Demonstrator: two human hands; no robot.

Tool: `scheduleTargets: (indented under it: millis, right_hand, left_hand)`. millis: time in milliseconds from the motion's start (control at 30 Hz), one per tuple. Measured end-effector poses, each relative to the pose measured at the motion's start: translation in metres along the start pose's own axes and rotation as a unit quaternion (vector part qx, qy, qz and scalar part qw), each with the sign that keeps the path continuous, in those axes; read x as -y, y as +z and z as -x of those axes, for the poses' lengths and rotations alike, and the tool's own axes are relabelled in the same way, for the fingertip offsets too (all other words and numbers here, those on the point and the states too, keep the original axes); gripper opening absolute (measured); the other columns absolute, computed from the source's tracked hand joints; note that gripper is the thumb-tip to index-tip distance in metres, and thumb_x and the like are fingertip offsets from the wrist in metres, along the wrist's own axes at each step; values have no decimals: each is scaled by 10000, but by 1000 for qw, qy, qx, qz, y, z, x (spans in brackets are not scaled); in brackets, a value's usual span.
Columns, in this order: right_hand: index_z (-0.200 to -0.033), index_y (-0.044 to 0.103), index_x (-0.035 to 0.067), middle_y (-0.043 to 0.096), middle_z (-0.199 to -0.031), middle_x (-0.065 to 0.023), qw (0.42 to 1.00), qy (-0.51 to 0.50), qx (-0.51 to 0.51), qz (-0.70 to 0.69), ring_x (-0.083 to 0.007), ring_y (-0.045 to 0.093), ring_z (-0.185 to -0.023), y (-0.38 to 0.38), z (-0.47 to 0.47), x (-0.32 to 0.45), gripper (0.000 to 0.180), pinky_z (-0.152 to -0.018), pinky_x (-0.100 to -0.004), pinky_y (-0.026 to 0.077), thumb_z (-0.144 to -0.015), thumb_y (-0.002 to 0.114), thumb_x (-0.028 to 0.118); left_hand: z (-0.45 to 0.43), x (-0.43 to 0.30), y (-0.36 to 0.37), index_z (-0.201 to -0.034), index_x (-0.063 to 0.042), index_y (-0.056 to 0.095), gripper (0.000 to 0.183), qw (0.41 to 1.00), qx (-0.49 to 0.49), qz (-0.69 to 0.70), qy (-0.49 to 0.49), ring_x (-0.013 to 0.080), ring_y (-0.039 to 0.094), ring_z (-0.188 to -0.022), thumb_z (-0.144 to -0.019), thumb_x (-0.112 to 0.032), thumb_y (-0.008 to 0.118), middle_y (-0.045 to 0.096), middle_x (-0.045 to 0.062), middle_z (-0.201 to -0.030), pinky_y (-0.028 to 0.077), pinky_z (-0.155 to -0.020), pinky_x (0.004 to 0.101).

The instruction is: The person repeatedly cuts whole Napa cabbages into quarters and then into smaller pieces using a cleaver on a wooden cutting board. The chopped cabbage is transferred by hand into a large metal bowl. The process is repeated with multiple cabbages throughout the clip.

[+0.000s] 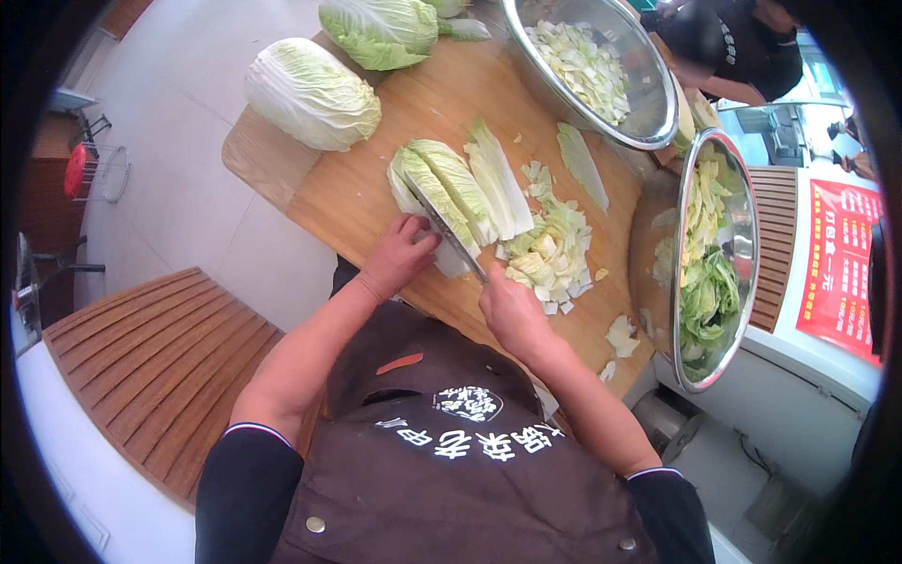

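My right hand is closed round the handle of a kitchen knife, whose blade lies along the near side of a cut piece of napa cabbage. My left hand rests with bent fingers at the near edge of that cabbage, beside the blade; whether it grips a leaf is unclear. Long cabbage strips lie just right of the cut piece. Farther right sits a heap of chopped cabbage. All of it lies on a wooden cutting board.
Whole napa cabbages lie at the board's far left. A steel bowl of chopped cabbage stands at the back, another steel bowl with leaves at the right. A loose leaf lies between. A person is beyond the bowls.
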State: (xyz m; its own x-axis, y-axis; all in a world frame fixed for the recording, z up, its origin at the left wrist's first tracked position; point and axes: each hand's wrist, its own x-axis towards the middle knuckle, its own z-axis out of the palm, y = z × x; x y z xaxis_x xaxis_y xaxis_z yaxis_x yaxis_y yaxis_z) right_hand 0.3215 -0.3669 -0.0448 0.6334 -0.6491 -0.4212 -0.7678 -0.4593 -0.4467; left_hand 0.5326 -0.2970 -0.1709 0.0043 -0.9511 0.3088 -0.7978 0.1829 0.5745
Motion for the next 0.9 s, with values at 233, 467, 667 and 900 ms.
scheduleTargets:
  millis: [233,467,667,900]
  right_hand:
    - [-1031,460,2,618,-713,-273,998,9,-56,-26,-488,624,-688,66,-16,-21,173,-623,-565,502,-953,521,144]
    - [-1013,491,36,649,-849,-239,978,13,-151,-146,-461,641,-741,46,47,-31,129,-629,-549,518,-938,544,128]
    - [-1009,510,47,652,-915,-233,963,67,-211,-156,-463,635,-750,35,104,-25,116,-648,-549,510,-937,571,114]
    - [-1010,519,40,639,-855,-253,923,232,-216,-220,-483,621,-789,72,136,9,131,-654,-556,491,-950,572,143]
  left_hand:
    - [-3,2,-6,-1058,-126,652,328,999,30,-19,17,307,563,-1068,-750,-160,761,574,96,-1116,510,-896,409]
    - [-20,19,-33,-1111,-112,637,374,979,138,-76,133,297,588,-1012,-755,-121,752,590,101,-1094,487,-837,420]
    - [-54,37,-56,-1191,-119,608,448,957,200,-40,206,309,567,-1068,-774,-161,765,582,108,-1131,466,-884,437]
    - [-164,16,-57,-1236,-97,583,446,951,206,18,228,369,547,-1147,-843,-236,740,594,151,-1200,446,-970,473]
